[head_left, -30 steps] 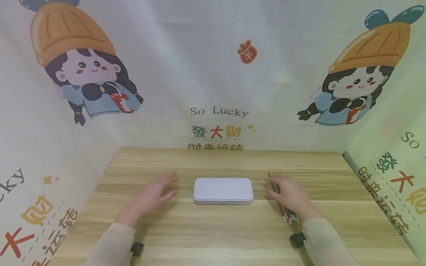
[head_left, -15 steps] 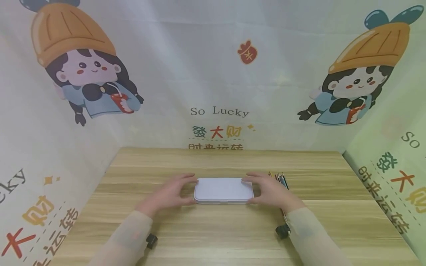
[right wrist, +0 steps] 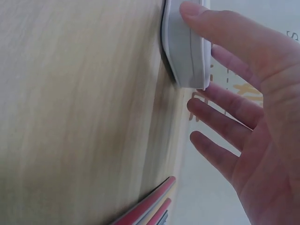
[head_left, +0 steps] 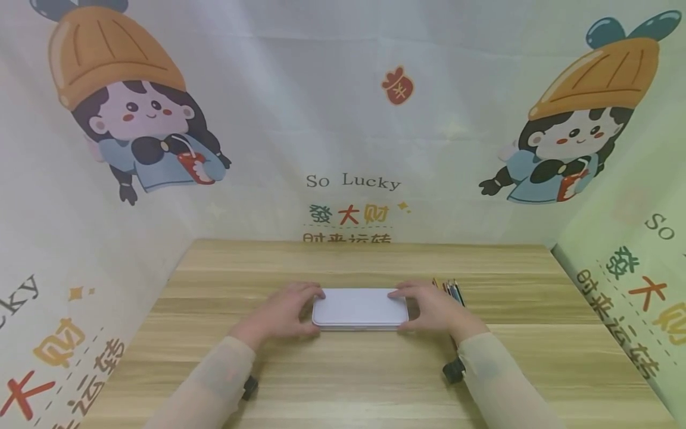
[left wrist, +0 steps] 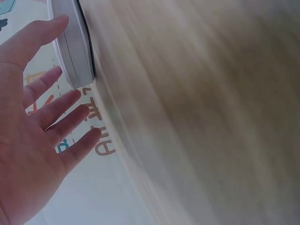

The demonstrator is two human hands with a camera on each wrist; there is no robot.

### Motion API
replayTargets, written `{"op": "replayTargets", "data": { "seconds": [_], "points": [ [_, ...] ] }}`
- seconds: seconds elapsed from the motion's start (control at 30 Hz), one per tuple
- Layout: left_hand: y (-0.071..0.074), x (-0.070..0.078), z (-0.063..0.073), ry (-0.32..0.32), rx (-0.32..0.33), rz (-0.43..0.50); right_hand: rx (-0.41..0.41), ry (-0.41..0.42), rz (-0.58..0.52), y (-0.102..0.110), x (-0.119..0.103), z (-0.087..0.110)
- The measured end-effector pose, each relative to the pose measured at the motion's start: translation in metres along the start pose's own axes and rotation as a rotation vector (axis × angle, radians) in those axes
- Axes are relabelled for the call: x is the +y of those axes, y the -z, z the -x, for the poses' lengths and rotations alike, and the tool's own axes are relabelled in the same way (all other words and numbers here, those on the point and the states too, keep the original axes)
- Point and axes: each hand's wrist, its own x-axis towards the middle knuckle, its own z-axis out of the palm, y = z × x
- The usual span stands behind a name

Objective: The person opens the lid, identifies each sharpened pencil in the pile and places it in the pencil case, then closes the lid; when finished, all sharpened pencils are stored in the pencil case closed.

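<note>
A white, closed pencil case (head_left: 360, 307) lies flat near the middle of the wooden table. My left hand (head_left: 278, 313) holds its left end, thumb at the front side and fingers at the back corner. At the right end, my right hand (head_left: 436, 310) grips it the same way. The left wrist view shows the thumb on the grey-white side of the case (left wrist: 75, 47), the other fingers spread behind. In the right wrist view the thumb likewise presses the case (right wrist: 187, 51). Several pencils (head_left: 455, 292) lie to its right, partly hidden by my right hand and wrist.
The wooden table (head_left: 343, 375) reaches back to a pale printed cloth (head_left: 354, 131) that hangs behind and at both sides. A small black device (head_left: 454, 370) sits at my right wrist, another black one (head_left: 249, 387) at my left.
Both hands have moved inward from either side of the pencil case to its two ends and now hold it. My right hand has come away from over the pencils. The case stays in place.
</note>
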Motion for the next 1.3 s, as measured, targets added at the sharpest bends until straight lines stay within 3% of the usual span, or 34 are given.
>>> {"op": "replayTargets", "data": {
  "seconds": [0.13,0.57,0.97,1.3],
  "points": [
    [-0.001,0.004,-0.001,-0.021,0.018,-0.034,0.007,0.013,0.005,-0.002,0.001,0.001],
    [-0.005,0.01,-0.009,0.009,0.046,-0.127,0.022,0.0,0.008,-0.006,0.005,0.0],
    [-0.008,0.011,-0.017,0.007,0.074,-0.124,0.061,-0.022,0.048,-0.006,0.01,0.001],
    [-0.008,0.01,-0.018,0.021,0.094,-0.113,0.052,-0.012,0.003,-0.005,0.014,-0.005]
  ]
}}
